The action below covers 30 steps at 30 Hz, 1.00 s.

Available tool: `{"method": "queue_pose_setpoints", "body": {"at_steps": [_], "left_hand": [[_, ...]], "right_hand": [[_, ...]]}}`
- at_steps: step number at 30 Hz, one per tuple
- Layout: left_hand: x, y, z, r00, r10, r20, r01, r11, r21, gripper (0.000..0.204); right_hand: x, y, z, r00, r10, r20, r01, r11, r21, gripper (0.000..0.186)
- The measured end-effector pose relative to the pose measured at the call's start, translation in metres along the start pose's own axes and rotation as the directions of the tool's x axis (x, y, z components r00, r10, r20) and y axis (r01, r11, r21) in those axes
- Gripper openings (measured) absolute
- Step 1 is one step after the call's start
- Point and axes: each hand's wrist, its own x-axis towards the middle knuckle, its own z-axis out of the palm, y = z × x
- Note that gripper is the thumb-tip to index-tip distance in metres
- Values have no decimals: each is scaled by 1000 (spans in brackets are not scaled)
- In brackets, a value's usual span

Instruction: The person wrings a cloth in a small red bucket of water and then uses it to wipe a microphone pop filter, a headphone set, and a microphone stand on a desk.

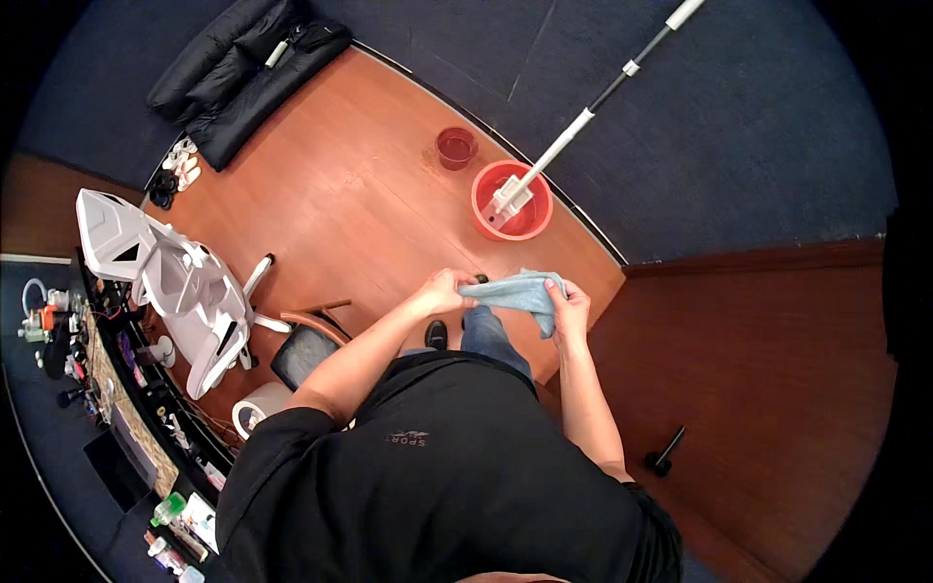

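A light blue cloth [518,290] is stretched between my two hands in front of my body. My left hand [449,291] is closed on its left end, which is bunched narrow. On the other side my right hand [571,311] pinches the wider end, thumb on top, and a corner hangs down beside it. Beyond the hands, an orange-red bucket [479,216] stands on the floor with a white-handled mop [556,146] leaning in it. A smaller dark red bucket [457,148] is just to its left.
Left stands a white office chair [185,282], with a small dark-seated chair [303,358] nearer me. A cluttered desk [146,418] runs along the left edge. Far left lies a black padded seat [233,83], shoes [177,175] beside it. A brown door [748,379] with a black handle is at right.
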Motion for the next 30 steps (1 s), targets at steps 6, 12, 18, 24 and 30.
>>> {"method": "queue_pose_setpoints", "body": {"at_steps": [6, 12, 18, 24, 30], "left_hand": [[54, -1, -56, 942, -336, -15, 333, 937, -104, 33], [87, 19, -129, 935, -351, -55, 264, 790, -554, 27], [125, -23, -195, 950, -309, -41, 140, 540, -830, 33], [194, -46, -282, 994, -106, 16, 2, -136, -991, 37], [297, -92, -342, 826, -245, 508, 542, 94, -835, 10]], "right_hand": [[112, -17, 49, 995, -8, 99, 13, 998, -55, 14], [207, -34, 108, 977, 32, 209, -1, 989, -145, 16], [303, -35, 162, 959, -76, 273, 129, 975, -181, 19], [350, -40, 232, 977, 144, 157, -155, 986, 60, 21], [357, -57, 298, 978, 207, -11, -197, 944, 266, 22]]}}
